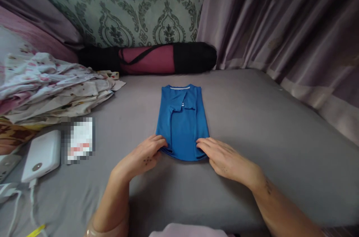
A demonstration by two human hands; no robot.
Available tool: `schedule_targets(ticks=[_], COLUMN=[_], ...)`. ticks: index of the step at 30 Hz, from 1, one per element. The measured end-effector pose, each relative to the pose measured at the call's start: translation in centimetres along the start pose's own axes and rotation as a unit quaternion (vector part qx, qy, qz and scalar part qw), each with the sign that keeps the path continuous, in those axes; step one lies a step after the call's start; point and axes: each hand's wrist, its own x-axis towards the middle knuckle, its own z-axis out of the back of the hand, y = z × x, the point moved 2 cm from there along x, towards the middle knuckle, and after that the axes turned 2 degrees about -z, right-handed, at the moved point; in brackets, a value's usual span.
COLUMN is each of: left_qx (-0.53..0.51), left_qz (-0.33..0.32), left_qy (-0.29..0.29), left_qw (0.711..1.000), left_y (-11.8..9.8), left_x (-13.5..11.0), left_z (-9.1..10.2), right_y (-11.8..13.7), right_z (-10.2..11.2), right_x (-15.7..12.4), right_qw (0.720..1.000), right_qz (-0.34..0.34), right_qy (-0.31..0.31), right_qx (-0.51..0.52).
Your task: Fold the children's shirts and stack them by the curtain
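Observation:
A blue shirt [182,121] lies on the grey bed sheet [252,125], both sides folded in so it forms a long narrow strip, collar at the far end. My left hand [143,156] pinches the near left corner of its hem. My right hand [224,158] grips the near right corner, fingers curled onto the cloth. Both hands rest low on the sheet at the strip's near end.
A heap of floral bedding [53,83] lies at the left. A white power bank [42,154] with a cable sits near the left edge, next to a blurred-out patch. A black and maroon rolled mat bag [148,59] lies along the wall. Curtains [280,24] hang at right.

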Motion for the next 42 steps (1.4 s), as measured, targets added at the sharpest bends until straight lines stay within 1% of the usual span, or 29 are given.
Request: schedule_targets(ticks=[3,6,7,9,11,12,13,15,18,23,26,28,31,34,38,40,42], left_qx=[-0.023,-0.064,-0.089,-0.151,-0.203,-0.219,-0.230,-0.243,-0.248,-0.245,-0.240,-0.248,-0.273,-0.300,-0.344,-0.365,-0.375], left_qz=[0.047,0.104,0.119,0.146,0.180,0.199,0.218,0.248,0.264,0.260,0.242,0.236,0.247,0.247,0.230,0.237,0.241], left_qy=[-0.011,-0.055,-0.081,-0.164,-0.254,-0.287,-0.306,-0.313,-0.308,-0.273,-0.274,-0.282,-0.287,-0.277,-0.274,-0.268,-0.266], left_qw=[0.999,0.991,0.986,0.964,0.928,0.911,0.898,0.884,0.880,0.893,0.899,0.896,0.884,0.879,0.868,0.860,0.855], left_y=[0.5,1.1,1.4,2.2,3.4,4.0,4.6,5.5,6.1,5.8,6.0,6.3,6.6,6.4,5.5,5.1,4.9], left_x=[0.0,0.5,0.8,1.6,2.2,2.5,2.6,2.7,2.4,2.1,2.3,2.5,2.9,3.4,3.5,3.5,3.4], left_z=[0.5,0.8,0.7,0.2,-0.4,-0.7,-1.1,-1.5,-1.6,-1.7,-2.1,-2.3,-2.6,-2.6,-2.2,-1.9,-1.7], right_y=[-0.7,-1.7,-2.1,-3.2,-4.4,-4.9,-5.3,-5.8,-6.0,-5.7,-5.2,-4.9,-4.9,-5.6,-6.7,-7.0,-6.9], right_z=[0.3,0.7,0.7,0.4,-0.3,-0.7,-1.2,-2.0,-2.7,-2.8,-2.5,-2.4,-2.7,-3.4,-4.2,-4.1,-3.7], right_x=[0.2,0.8,1.1,1.8,2.5,2.7,3.0,3.3,3.4,3.3,3.3,3.4,3.7,4.0,4.2,4.1,4.0], right_qw=[0.999,0.996,0.993,0.982,0.961,0.949,0.939,0.931,0.933,0.939,0.933,0.927,0.915,0.903,0.880,0.867,0.864], right_qz=[0.001,-0.026,-0.044,-0.107,-0.184,-0.214,-0.233,-0.248,-0.255,-0.266,-0.277,-0.288,-0.316,-0.333,-0.316,-0.300,-0.289], right_qy=[-0.007,-0.013,-0.024,-0.069,-0.142,-0.176,-0.201,-0.217,-0.205,-0.182,-0.194,-0.209,-0.214,-0.208,-0.207,-0.210,-0.216], right_qx=[0.032,0.090,0.108,0.138,0.151,0.153,0.154,0.155,0.152,0.124,0.121,0.122,0.133,0.175,0.289,0.337,0.352])
